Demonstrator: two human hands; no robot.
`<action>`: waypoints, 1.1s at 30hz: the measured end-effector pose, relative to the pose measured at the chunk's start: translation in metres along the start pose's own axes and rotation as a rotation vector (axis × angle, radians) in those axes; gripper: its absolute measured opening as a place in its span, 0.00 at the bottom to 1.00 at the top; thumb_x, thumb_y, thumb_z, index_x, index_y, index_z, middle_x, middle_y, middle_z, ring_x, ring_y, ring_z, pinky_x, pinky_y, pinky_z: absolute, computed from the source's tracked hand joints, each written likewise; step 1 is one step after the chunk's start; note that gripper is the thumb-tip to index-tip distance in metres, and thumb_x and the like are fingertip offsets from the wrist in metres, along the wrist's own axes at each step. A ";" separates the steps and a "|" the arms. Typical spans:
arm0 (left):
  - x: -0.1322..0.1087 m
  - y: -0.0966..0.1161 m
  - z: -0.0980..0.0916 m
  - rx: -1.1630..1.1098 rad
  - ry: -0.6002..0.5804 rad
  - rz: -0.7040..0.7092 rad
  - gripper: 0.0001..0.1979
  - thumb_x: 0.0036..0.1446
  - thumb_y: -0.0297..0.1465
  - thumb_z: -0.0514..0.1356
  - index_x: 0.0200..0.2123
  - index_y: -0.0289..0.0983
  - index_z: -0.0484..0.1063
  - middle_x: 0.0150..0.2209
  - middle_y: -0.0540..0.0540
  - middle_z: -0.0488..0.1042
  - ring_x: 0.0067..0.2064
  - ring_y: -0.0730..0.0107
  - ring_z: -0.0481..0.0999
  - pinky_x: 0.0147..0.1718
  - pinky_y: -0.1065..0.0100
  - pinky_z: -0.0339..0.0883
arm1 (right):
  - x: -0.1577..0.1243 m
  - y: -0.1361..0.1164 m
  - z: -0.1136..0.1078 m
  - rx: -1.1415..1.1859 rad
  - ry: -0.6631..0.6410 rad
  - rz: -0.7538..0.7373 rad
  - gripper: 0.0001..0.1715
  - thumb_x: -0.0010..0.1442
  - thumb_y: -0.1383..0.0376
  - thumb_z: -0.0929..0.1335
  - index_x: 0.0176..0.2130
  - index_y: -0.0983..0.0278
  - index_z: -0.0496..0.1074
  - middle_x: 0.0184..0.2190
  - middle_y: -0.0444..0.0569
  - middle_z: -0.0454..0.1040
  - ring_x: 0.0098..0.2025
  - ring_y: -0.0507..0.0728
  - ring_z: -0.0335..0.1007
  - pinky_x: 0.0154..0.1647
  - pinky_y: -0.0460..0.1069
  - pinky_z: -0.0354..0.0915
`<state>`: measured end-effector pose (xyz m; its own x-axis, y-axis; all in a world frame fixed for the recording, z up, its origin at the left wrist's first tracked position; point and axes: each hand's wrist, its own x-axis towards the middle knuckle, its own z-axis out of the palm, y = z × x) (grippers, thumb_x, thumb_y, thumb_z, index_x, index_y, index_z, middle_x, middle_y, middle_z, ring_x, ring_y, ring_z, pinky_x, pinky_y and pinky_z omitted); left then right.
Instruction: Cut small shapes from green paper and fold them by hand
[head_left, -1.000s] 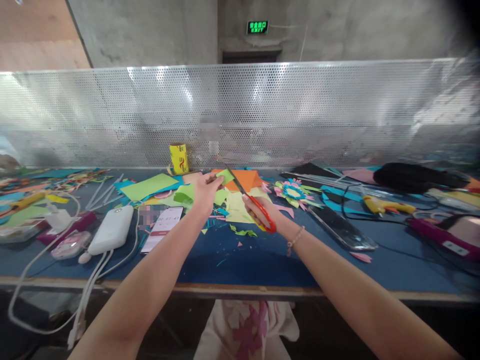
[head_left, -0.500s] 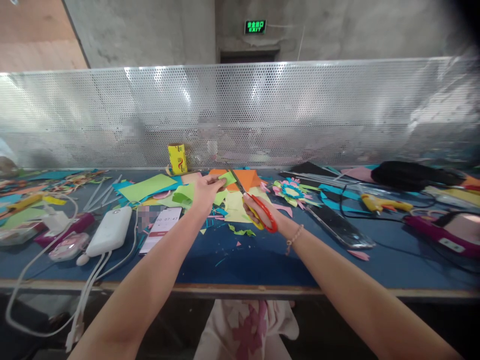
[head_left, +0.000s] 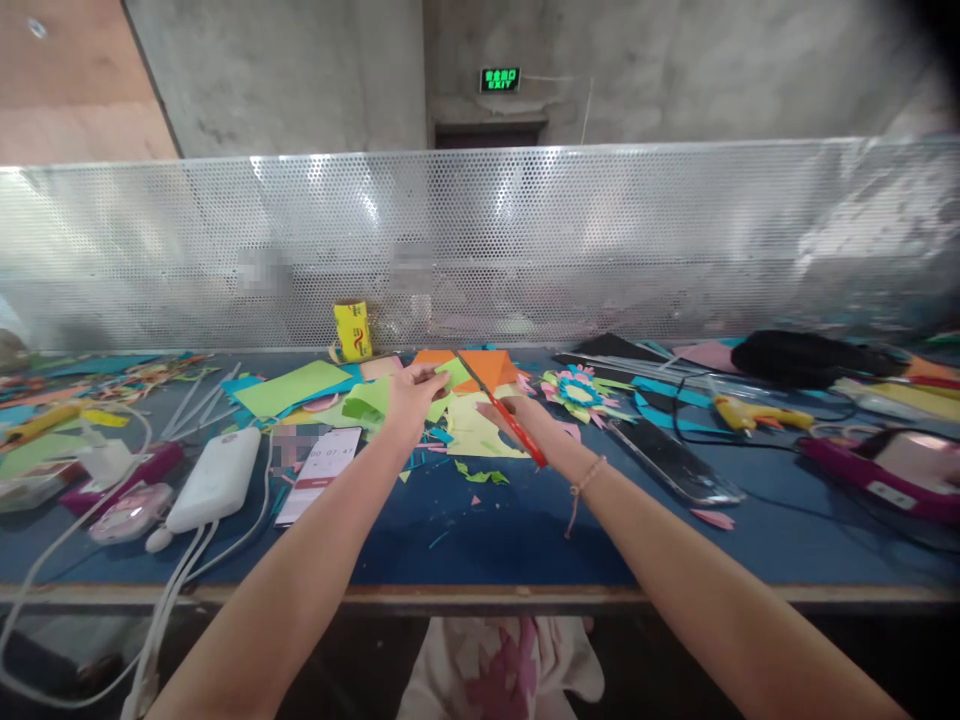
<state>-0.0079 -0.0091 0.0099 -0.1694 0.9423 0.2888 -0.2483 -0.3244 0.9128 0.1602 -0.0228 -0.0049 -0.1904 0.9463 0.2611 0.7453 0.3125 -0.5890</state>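
My left hand (head_left: 411, 395) pinches a small light-green paper piece (head_left: 454, 373) above the blue table (head_left: 525, 540). My right hand (head_left: 525, 422) grips red-handled scissors (head_left: 506, 415), and their blades reach up to the green piece's right edge. Under both hands lie yellow, green and orange paper sheets (head_left: 484, 365) and small scraps (head_left: 476, 473). A paper flower (head_left: 577, 388) in pink, blue and green rests just right of the scissors.
A phone (head_left: 319, 472), a white power bank (head_left: 214, 480) with cables and a yellow box (head_left: 352, 330) lie to the left. A yellow glue gun (head_left: 742, 413), black cables and a magenta device (head_left: 877, 465) sit to the right. A perforated metal screen (head_left: 600, 240) backs the table.
The view has tilted up slightly. My right hand has turned, so the scissor handles now look edge-on. The green piece stays pinched in my left hand.
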 end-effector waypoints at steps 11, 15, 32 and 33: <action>-0.008 -0.006 0.008 -0.110 0.005 -0.149 0.10 0.36 0.20 0.62 0.25 0.32 0.64 0.24 0.50 0.70 0.27 0.78 0.71 0.33 0.71 0.66 | 0.015 0.034 0.002 -0.267 0.252 -0.232 0.12 0.53 0.64 0.64 0.36 0.70 0.70 0.38 0.58 0.71 0.45 0.60 0.65 0.44 0.51 0.59; -0.017 -0.009 0.015 -0.094 -0.101 -0.175 0.12 0.36 0.20 0.62 0.27 0.32 0.65 0.27 0.48 0.71 0.30 0.76 0.72 0.37 0.67 0.67 | 0.018 0.019 0.011 0.202 0.202 -0.308 0.16 0.54 0.58 0.63 0.38 0.66 0.68 0.35 0.51 0.72 0.36 0.53 0.68 0.37 0.48 0.63; -0.021 -0.007 0.016 0.029 -0.169 -0.255 0.08 0.40 0.20 0.59 0.28 0.32 0.67 0.22 0.48 0.71 0.26 0.73 0.74 0.35 0.66 0.69 | 0.016 0.016 0.008 0.723 0.083 -0.170 0.10 0.47 0.67 0.65 0.31 0.64 0.74 0.27 0.46 0.74 0.27 0.50 0.69 0.34 0.48 0.67; -0.021 -0.007 0.016 0.030 -0.177 -0.255 0.08 0.40 0.20 0.59 0.28 0.31 0.67 0.22 0.48 0.72 0.26 0.73 0.74 0.35 0.66 0.69 | 0.015 0.016 0.008 0.709 0.087 -0.181 0.10 0.47 0.68 0.65 0.31 0.64 0.75 0.26 0.46 0.74 0.27 0.50 0.69 0.34 0.48 0.67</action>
<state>0.0125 -0.0257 0.0023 0.0642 0.9936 0.0926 -0.2325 -0.0753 0.9697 0.1644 -0.0025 -0.0162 -0.1976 0.8743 0.4434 0.1095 0.4692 -0.8763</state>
